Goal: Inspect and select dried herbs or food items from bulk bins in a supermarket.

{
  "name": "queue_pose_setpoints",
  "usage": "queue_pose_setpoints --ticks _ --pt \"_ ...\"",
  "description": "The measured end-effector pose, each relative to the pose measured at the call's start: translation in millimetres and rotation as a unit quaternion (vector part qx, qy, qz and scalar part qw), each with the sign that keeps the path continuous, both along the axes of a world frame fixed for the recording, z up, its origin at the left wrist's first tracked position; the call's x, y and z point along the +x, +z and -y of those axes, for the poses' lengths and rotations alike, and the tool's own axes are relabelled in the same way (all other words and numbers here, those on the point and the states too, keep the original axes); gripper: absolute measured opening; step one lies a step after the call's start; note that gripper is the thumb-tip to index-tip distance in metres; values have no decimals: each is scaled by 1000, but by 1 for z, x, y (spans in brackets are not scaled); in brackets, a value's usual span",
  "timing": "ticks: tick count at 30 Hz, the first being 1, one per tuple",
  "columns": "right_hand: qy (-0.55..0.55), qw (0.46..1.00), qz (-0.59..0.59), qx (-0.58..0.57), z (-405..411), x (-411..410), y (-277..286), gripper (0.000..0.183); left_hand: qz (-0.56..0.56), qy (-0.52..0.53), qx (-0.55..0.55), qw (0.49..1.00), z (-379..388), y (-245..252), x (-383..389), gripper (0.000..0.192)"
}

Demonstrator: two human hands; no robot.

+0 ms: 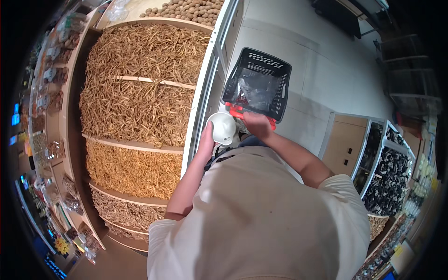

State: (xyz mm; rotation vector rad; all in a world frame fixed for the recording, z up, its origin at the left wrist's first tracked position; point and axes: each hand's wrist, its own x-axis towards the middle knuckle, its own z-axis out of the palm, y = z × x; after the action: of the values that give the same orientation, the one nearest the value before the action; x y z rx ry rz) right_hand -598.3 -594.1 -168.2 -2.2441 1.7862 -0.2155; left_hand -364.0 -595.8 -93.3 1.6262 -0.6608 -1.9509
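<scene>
My left hand (207, 141) holds a white bowl-like vessel (221, 126) by its left side, close to the edge of the display bin. The vessel has a small dark oval mark near its lower lip. With my right hand (258, 124) I grip the red handle (237, 112) of a black plastic shopping basket (285, 75) with perforated walls. Inside the basket lies a clear plastic bag (257, 85), with some dark red pieces showing at its lower left.
On the left, wooden bins hold dried brown strips (147, 52) and shorter golden strips (133, 169). Walnut-like nuts (190, 12) fill the far bin. Packaged goods line the left shelf (54, 84). A cabinet (344, 140) with a bin of dark dried pieces (385, 182) stands right of the tiled floor (315, 73).
</scene>
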Motion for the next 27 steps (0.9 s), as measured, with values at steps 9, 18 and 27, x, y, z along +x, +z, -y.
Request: queue_pose_setpoints --ticks 9,18,27 --pt "-11 980 137 145 -1 -11 0 13 -72 -24 -24 997 34 -41 -42 60" --pt "-43 975 103 193 18 -29 -38 20 -18 -64 -53 996 55 -38 -63 59" --pt "-18 975 93 203 50 -88 -60 20 -1 -44 -46 998 76 -41 -67 61"
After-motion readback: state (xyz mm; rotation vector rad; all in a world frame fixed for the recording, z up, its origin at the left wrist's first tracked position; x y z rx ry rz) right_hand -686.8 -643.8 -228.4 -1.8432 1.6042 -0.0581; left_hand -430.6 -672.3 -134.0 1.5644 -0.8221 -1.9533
